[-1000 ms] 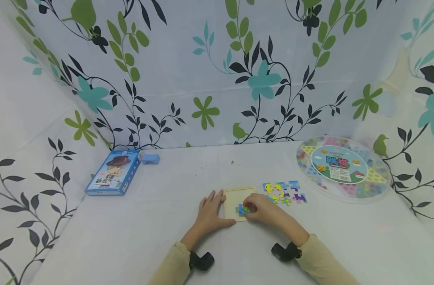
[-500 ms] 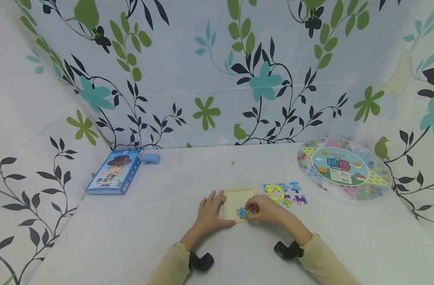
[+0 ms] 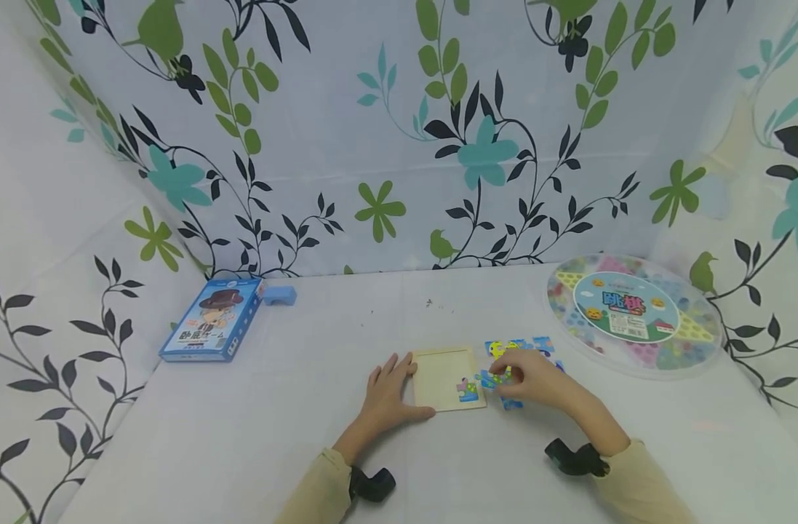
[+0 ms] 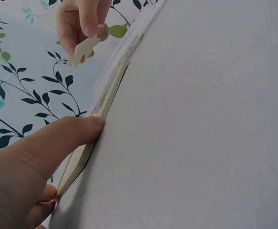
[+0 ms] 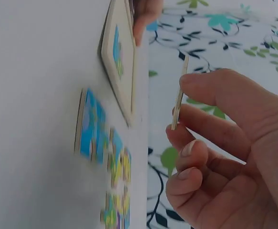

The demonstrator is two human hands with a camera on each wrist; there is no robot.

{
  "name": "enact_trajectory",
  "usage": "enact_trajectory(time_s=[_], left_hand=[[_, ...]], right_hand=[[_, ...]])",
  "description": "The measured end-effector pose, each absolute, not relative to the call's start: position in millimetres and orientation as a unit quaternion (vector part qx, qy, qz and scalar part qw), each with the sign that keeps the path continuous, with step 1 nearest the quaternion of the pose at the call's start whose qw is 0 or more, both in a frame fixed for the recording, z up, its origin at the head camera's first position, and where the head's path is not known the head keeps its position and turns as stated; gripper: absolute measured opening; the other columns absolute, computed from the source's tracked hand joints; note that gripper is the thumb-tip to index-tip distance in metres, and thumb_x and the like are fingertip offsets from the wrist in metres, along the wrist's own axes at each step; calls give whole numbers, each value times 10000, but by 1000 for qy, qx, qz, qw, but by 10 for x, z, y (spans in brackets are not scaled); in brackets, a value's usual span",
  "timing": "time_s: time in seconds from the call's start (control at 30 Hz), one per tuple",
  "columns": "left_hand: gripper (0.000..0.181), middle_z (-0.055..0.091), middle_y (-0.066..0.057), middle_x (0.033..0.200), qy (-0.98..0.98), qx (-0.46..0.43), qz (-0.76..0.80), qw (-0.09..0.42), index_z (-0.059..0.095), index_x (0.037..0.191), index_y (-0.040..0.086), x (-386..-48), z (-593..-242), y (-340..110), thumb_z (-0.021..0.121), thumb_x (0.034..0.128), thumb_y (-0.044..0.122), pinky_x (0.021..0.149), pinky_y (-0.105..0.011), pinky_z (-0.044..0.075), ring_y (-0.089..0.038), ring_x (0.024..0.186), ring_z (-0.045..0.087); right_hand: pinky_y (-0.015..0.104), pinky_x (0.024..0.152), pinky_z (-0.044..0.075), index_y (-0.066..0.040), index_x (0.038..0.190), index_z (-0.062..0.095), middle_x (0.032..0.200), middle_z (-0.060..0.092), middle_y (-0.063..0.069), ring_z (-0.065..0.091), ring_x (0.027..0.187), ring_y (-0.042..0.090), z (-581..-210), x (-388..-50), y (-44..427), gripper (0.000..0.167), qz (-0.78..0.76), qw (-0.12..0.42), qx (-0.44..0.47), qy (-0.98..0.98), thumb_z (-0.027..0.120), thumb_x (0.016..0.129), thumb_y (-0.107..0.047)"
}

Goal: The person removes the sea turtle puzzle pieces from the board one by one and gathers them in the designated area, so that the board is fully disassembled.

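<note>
My left hand lies spread along the left side of a shallow wooden puzzle tray, its thumb against the near edge. My right hand is just right of the tray, thumb and index finger pinching a blue and green jigsaw piece. In the right wrist view that piece is edge-on and off the table. One pink, green and blue piece sits inside the tray at its lower right corner. Loose pieces lie beyond my right hand, partly hidden by it. Another blue piece lies below it.
A blue card-game box lies at the back left, with a small blue block beside it. A round Chinese checkers set in clear packaging lies at the back right. Patterned cloth hangs behind the white table.
My right hand has moved right, off the tray, with the blue and green jigsaw piece in its fingers. The piece in the tray's corner is now visible. My left hand has stayed put.
</note>
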State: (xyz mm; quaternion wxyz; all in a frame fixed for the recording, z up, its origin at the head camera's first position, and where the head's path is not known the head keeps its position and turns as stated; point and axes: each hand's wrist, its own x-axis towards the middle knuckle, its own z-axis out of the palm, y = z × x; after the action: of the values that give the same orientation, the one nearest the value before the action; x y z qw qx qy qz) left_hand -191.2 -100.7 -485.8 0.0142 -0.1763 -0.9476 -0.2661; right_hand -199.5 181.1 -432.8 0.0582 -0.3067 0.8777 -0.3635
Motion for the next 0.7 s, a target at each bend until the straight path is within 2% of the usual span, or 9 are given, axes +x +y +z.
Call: enact_trajectory(time_s=[0.17,0.3,0.47,0.7], left_hand=[[923,355,-93,1385,-947,-179,-267,5,376,1345,44,-1905,-4864,-968,740,631,502,1008,-486,126,-291,1296,204],[921,355,-89,1385,-947,-179,-265,1,374,1346,48,-1902,-4857,-958,740,633,501,1009,-482,126,-290,1296,202],[907,353,-88,1387,-947,-177,-269,3,385,1338,49,-1901,-4854,-974,739,634,500,1012,-479,113,-288,1300,192],[906,361,-97,1380,-947,-178,-269,17,402,1324,44,-1916,-4874,-1018,739,625,511,1006,-492,123,-298,1295,204]], right_hand=[[218,492,353,-42,955,642,670,477,-22,378,554,48,-4348,-1913,2148,258,-359,38,-301,883,734,727,-119],[225,504,359,-36,947,634,695,504,-30,387,581,57,-4352,-1877,2328,266,-350,50,-284,891,737,716,-117],[222,525,382,-37,905,621,801,569,-28,407,606,73,-4340,-1907,2396,239,-336,75,-280,896,734,705,-102],[228,531,395,-55,869,628,796,565,-48,417,615,78,-4378,-1951,2388,216,-326,82,-286,897,739,685,-76]])
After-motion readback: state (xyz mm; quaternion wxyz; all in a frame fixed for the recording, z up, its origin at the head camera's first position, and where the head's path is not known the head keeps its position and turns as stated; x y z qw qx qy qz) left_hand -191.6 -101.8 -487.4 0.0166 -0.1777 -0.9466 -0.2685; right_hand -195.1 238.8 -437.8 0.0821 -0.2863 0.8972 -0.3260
